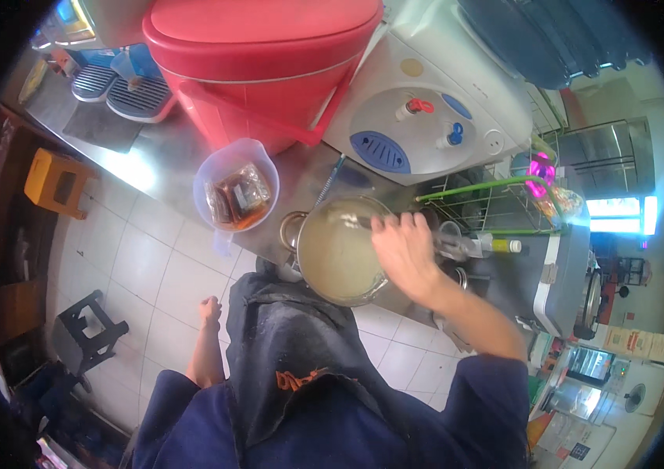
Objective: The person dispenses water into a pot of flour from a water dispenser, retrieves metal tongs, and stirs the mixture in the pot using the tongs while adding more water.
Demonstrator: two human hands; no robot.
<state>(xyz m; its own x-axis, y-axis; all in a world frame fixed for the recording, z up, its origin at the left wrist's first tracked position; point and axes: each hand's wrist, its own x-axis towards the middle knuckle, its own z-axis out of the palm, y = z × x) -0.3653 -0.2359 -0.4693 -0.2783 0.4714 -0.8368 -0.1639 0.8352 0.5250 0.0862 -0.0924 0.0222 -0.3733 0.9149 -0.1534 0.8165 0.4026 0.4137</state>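
Observation:
At the counter edge in front of me is a round metal pot (338,258), with pale, cloudy liquid in it and a loop handle on its left side. My right hand (404,246) is over the pot's right rim, its fingers curled together. A thin dark shape runs from the fingers toward the liquid, too blurred to name. My left hand (208,309) hangs low beside my dark apron (285,320), away from the pot. Its fingers are curled in, and nothing shows in them. Left of the pot stands a translucent plastic jug (263,168) holding clear-wrapped packets and brown liquid.
Behind the jug is a large red lidded bucket (246,102), next to a white water dispenser (426,86). A green-edged wire rack (496,191) and a yellow-labelled bottle (502,245) are at right. Stools, one yellow (57,184), one black (91,332), stand on the tiled floor.

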